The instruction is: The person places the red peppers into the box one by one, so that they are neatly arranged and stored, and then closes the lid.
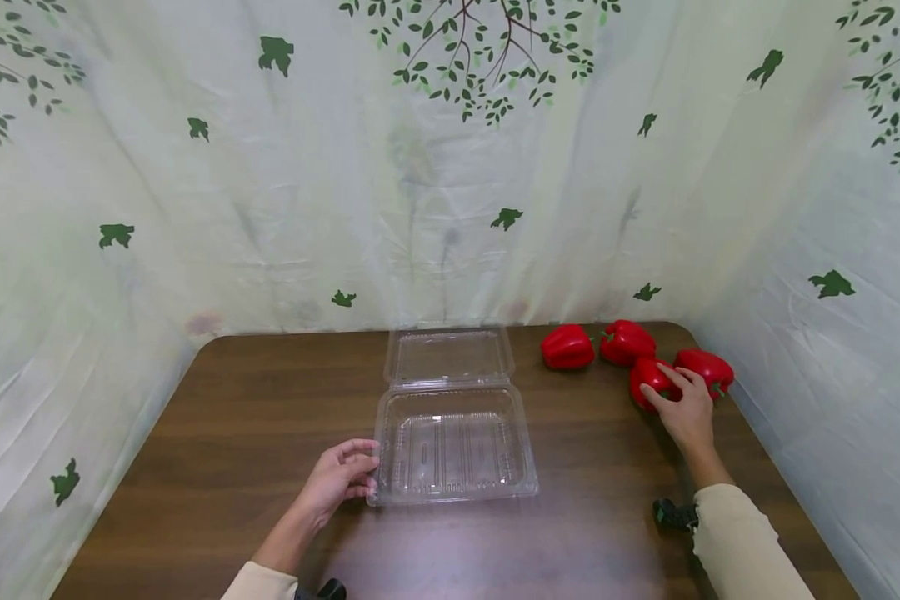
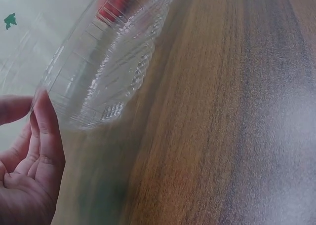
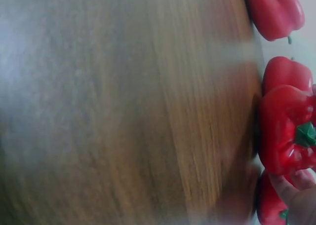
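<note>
A clear plastic clamshell container (image 1: 453, 492) lies with its lid (image 1: 450, 354) folded back toward the curtain. At its near left corner, my left hand (image 1: 339, 479) pinches the rim between thumb and fingers; the left wrist view shows this pinch on the container wall (image 2: 74, 87) up close. Over at the right, my right hand (image 1: 690, 412) has its thumb and fingers around a red bell pepper (image 3: 281, 131) with a green stem. Another red bell pepper (image 1: 708, 367) is right beside that hand, and a third (image 1: 627, 342) sits just behind the gripped one.
One more red bell pepper (image 1: 567, 347) stands at the back, between the container and the group. Everything is on a brown wooden table (image 1: 270, 400). A white curtain (image 1: 307, 208) with leaf prints rises along the table's back and sides.
</note>
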Demonstrator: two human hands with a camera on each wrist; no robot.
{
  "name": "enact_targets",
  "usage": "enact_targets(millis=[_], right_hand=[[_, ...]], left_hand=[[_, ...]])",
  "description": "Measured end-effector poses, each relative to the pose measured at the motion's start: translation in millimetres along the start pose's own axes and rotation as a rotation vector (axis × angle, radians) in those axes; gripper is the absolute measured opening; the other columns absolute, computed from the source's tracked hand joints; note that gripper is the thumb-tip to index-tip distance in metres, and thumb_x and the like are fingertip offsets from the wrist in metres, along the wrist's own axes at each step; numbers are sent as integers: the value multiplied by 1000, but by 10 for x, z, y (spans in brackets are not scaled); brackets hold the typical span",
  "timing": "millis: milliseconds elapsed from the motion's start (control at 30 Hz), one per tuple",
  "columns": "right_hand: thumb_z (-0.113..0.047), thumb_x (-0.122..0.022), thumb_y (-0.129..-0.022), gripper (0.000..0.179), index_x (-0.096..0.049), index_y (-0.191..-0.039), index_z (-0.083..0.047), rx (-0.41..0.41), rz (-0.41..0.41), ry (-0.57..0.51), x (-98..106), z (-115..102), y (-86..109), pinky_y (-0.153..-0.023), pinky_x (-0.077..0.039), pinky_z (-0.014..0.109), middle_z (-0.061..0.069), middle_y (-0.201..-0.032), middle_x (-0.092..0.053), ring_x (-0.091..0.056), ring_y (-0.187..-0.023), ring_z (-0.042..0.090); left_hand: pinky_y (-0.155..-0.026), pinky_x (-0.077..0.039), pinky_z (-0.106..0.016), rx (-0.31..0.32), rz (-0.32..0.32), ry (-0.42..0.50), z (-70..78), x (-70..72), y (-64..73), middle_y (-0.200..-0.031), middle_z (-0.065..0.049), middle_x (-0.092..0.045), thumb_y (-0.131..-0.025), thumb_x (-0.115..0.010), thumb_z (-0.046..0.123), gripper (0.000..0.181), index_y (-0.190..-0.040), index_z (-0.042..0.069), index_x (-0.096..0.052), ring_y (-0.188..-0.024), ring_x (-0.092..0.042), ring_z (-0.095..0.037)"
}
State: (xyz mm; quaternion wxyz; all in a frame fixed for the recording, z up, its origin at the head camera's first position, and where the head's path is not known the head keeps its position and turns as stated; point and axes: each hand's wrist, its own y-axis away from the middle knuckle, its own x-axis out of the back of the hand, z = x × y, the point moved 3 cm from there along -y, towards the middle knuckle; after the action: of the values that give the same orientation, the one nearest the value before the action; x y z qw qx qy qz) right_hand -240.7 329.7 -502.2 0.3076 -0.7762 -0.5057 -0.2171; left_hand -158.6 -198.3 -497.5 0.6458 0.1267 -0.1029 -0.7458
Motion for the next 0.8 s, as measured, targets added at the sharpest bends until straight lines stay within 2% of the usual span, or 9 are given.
enact_targets(millis=[333, 800], right_hand=[[-32, -67, -89, 57, -52, -134, 0, -21, -36, 29, 19, 29, -15, -101, -33, 64, 27, -137, -40, -36, -126, 44], [-30, -67, -89, 57, -51, -134, 1, -15, -59, 29, 37, -1, -21, -100, -34, 64, 29, -136, -41, -37, -125, 46]], left_hand=[[-56, -55, -27, 34, 47, -55, 24, -27, -16, -79, -5, -61, -92, -57, 3, 34, -122, -10, -46, -60, -59, -15], [-55, -56, -25, 24, 24, -50, 10, 0, -19, -76, -3, -61, -92, -58, 3, 33, -120, -10, -47, -58, -60, -14]])
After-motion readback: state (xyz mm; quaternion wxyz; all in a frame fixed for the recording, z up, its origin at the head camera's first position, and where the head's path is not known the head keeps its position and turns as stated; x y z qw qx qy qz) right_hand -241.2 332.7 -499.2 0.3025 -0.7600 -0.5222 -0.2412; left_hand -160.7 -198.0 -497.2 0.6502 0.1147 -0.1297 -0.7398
